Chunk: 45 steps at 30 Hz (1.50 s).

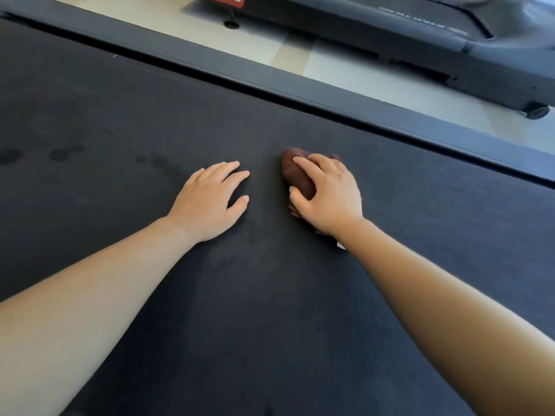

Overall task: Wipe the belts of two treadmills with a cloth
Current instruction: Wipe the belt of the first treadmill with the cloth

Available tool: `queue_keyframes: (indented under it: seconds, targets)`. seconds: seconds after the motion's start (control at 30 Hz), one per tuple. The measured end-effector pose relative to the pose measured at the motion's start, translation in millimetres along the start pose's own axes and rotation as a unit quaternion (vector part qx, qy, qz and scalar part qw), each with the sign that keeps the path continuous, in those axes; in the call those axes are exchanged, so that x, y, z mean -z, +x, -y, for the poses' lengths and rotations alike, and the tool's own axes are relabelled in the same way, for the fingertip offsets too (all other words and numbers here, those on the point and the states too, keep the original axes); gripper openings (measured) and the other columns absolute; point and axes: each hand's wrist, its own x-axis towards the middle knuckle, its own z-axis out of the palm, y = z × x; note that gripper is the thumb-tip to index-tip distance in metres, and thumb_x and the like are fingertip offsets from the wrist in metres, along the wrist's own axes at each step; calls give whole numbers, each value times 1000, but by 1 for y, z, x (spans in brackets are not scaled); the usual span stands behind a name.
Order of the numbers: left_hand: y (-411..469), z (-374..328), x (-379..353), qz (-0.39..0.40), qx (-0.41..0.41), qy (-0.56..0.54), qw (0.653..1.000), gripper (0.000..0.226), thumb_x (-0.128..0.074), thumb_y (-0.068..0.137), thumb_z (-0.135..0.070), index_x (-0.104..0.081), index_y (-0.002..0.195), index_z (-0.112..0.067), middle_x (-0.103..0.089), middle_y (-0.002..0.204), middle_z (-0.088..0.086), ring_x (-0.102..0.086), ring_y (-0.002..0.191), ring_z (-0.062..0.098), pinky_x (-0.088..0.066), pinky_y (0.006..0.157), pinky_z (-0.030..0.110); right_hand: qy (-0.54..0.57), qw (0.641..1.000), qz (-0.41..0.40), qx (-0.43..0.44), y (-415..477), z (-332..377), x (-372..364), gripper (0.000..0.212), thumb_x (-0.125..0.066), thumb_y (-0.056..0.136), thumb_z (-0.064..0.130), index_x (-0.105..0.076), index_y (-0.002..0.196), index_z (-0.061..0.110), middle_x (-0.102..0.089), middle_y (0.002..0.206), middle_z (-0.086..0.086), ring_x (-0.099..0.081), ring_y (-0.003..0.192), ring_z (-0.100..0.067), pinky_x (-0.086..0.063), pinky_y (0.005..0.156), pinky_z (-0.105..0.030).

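We see the right hand (327, 195) gripping the brown cloth (295, 172), bunched under its fingers on the belt (270, 295); left hand (210, 199) just beside it, flat, fingers relaxed, damp spots beyond

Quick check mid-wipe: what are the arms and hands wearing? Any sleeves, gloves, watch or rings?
Nothing worn shows. The left forearm and right forearm are bare to the picture's edge, no sleeves. The left hand and right hand, the one on the cloth, have no gloves; no watch, band or ring shows on wrists or visible fingers.
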Motion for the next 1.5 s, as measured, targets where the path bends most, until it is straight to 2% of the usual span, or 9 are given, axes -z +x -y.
queue_keyframes:
  seconds: [0.13,0.37,0.57,0.73,0.9,1.03,1.2,1.4,1.5]
  targets:
    - [-43,-5,1,36,-17,5,999,56,-39,93,-43,-31,144,-20,-20,155,0,-13,143,20,-12,114,41,15,1000,-1,-2,-69,32,12,55,-53,79,44,-58,130,22,-54,134,-6,-49,122,-30,-38,101,-44]
    - [-113,-9,18,80,-64,-18,995,54,-38,94,-45,-32,144,-24,-19,155,-5,-10,144,16,-9,116,40,44,995,21,87,-171,67,36,50,-60,79,39,-62,125,22,-57,131,-5,-52,120,-27,-39,101,-42]
    - [-155,-29,16,89,-85,5,992,71,-20,84,-59,-34,143,-22,-21,155,-2,-12,144,21,-9,114,50,41,985,64,155,-238,49,61,51,-63,79,37,-61,127,21,-55,135,-7,-52,122,-30,-40,101,-45]
    - [-156,-37,12,69,-70,19,995,73,-23,81,-61,-37,140,-21,-26,153,-1,-16,142,23,-12,113,53,29,985,60,157,-273,24,77,50,-62,78,36,-63,125,22,-55,136,-6,-53,122,-31,-41,101,-48]
    - [-156,-36,12,60,-72,10,996,69,-28,81,-59,-40,139,-23,-29,151,-3,-19,142,22,-13,113,52,30,985,42,166,-258,39,66,52,-63,73,35,-64,124,23,-57,133,-6,-54,121,-32,-38,102,-45]
    - [-155,-30,18,60,-65,-20,996,55,-36,87,-45,-43,138,-24,-31,151,-4,-22,141,19,-15,113,48,49,980,51,186,-240,60,56,51,-62,74,37,-65,123,23,-57,133,-6,-53,121,-31,-38,102,-47]
    - [-166,-2,31,52,-14,-5,999,55,-36,88,-42,-44,137,-19,-34,150,0,-26,140,21,-21,112,48,67,987,38,144,-215,97,30,52,-56,76,45,-62,125,26,-57,132,-4,-49,122,-29,-36,103,-48]
    - [-185,20,50,47,42,31,998,46,-44,96,-31,-42,139,-16,-33,149,3,-28,138,22,-25,111,40,71,989,30,123,-128,107,3,52,-52,80,49,-60,125,24,-56,130,-7,-50,119,-31,-39,101,-51]
    - [-176,7,53,56,61,46,995,49,-46,94,-27,-38,141,-14,-30,151,4,-26,139,22,-22,114,38,39,995,42,85,-79,106,-5,53,-50,84,51,-52,131,26,-50,136,-6,-43,124,-29,-32,104,-47]
